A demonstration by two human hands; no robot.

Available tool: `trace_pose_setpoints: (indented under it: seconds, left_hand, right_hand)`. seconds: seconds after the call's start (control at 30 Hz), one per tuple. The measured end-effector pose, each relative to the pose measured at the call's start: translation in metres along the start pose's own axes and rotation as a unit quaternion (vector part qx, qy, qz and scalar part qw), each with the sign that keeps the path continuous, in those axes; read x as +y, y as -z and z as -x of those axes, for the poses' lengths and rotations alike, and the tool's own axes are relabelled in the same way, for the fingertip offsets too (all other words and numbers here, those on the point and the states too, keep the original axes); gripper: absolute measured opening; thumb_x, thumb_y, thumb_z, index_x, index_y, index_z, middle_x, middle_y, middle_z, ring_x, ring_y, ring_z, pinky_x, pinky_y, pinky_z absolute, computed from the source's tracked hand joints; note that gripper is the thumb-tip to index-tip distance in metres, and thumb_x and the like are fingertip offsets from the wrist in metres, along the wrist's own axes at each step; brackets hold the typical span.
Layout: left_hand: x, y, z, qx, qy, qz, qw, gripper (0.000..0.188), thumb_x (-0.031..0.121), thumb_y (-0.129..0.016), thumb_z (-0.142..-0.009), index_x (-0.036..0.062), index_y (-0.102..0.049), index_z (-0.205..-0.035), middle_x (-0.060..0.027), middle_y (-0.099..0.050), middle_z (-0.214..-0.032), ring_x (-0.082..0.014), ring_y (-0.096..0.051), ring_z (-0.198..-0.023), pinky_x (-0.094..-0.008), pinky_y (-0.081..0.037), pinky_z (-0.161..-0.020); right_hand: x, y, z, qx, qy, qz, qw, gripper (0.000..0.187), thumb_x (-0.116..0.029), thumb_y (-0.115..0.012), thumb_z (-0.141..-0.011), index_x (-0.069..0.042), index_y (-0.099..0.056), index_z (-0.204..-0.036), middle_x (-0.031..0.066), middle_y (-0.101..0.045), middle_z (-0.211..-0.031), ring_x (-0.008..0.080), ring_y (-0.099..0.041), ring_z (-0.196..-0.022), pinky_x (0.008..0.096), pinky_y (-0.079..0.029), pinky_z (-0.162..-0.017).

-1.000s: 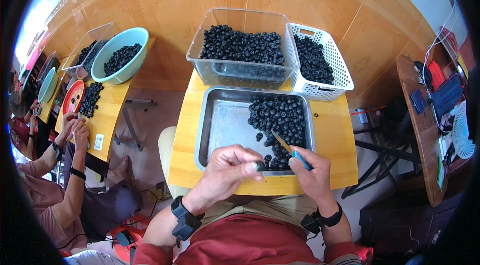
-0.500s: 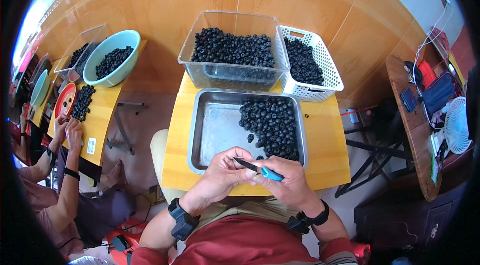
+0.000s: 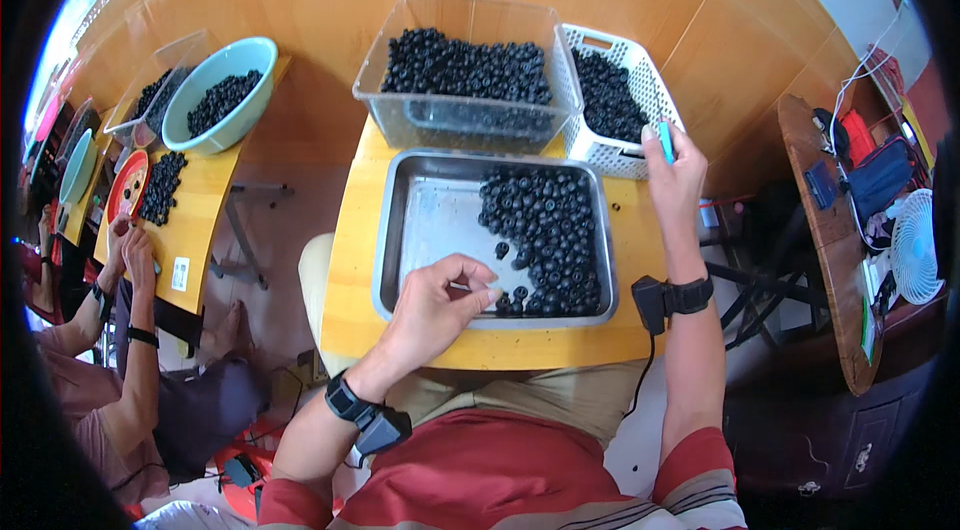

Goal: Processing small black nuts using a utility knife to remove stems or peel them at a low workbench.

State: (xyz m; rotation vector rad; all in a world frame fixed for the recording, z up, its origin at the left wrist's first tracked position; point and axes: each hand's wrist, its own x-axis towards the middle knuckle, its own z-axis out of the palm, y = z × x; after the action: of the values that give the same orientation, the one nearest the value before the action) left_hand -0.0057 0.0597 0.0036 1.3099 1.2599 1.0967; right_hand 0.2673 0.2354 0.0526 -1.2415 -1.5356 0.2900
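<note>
My left hand (image 3: pixel 437 308) is over the steel tray (image 3: pixel 400 230), thumb and forefinger curled but apart, beside a few loose black pieces. Something small and pale shows at its fingertips; I cannot tell what. Many small round black pieces (image 3: pixel 550 240), ring-like on top, are heaped in the tray's right side. My right hand (image 3: pixel 680 170) is raised at the front right corner of the white perforated basket (image 3: pixel 620 160), closed around a small knife (image 3: pixel 667 142). Only the knife's blue handle shows. More black pieces (image 3: pixel 608 100) lie inside the basket.
A clear plastic bin (image 3: pixel 470 125) of black pieces stands behind the tray on the yellow table (image 3: pixel 345 270). To the left, another person's hands (image 3: pixel 130 245) work at a second table with a mint-green basin (image 3: pixel 190 130) and a red plate (image 3: pixel 128 185). A fan (image 3: pixel 915 250) is at right.
My hands have parted. The right one has gone up and right to the basket with the knife; the left has left the knife and moved slightly up over the tray.
</note>
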Motion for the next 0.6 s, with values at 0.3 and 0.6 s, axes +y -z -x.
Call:
trace_pose_setpoints:
  seconds: [0.3, 0.6]
  left_hand:
    - [-0.006, 0.002, -0.018, -0.095, -0.064, -0.257, 0.960, 0.025, 0.006, -0.076, -0.081, -0.0020, -0.070, -0.104, -0.0162, -0.071, -0.092, -0.0258, -0.071, -0.081, -0.0340, -0.056, -0.072]
    - [-0.003, -0.006, -0.045, -0.218, -0.038, -0.381, 0.898, 0.023, 0.010, -0.075, -0.080, 0.0015, -0.070, -0.101, -0.0178, -0.067, -0.102, -0.0340, -0.066, -0.098, -0.0420, -0.052, -0.084]
  right_hand:
    - [-0.021, -0.010, 0.093, -0.134, -0.084, -0.059, 0.986, 0.032, -0.019, -0.073, -0.088, 0.006, -0.069, -0.107, 0.0066, -0.070, -0.086, 0.0085, -0.060, -0.076, 0.0242, -0.049, -0.070]
    - [-0.033, 0.005, 0.116, -0.155, -0.119, -0.098, 0.976, 0.031, -0.020, -0.073, -0.089, 0.006, -0.069, -0.106, 0.0007, -0.064, -0.076, 0.0048, -0.051, -0.067, 0.0216, -0.042, -0.059]
